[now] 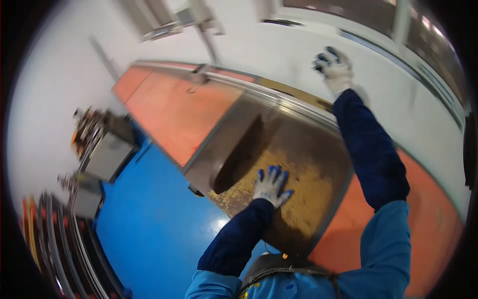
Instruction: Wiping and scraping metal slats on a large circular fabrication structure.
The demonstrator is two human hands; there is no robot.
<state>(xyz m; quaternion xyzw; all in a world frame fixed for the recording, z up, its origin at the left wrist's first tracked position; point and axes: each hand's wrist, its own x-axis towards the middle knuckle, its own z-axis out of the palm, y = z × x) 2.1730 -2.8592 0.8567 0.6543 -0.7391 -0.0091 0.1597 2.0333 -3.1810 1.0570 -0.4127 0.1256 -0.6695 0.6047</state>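
Wide head-worn fisheye view, facing down and forward, workbench [303,137] close below, wall [279,57] farther beyond

No words or numbers can be read. Small yellow marks [256,285] sit on the front of the blue jacket [308,285], and faint print [268,194] shows on the back of the left glove [270,186]; both are too blurred to make out.

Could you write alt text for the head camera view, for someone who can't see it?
A person's gloved left hand is spread over yellowish crumbs on a brown panel between orange tabletop sections, while the gloved right hand is raised before a white wall. Blue floor shows at left.
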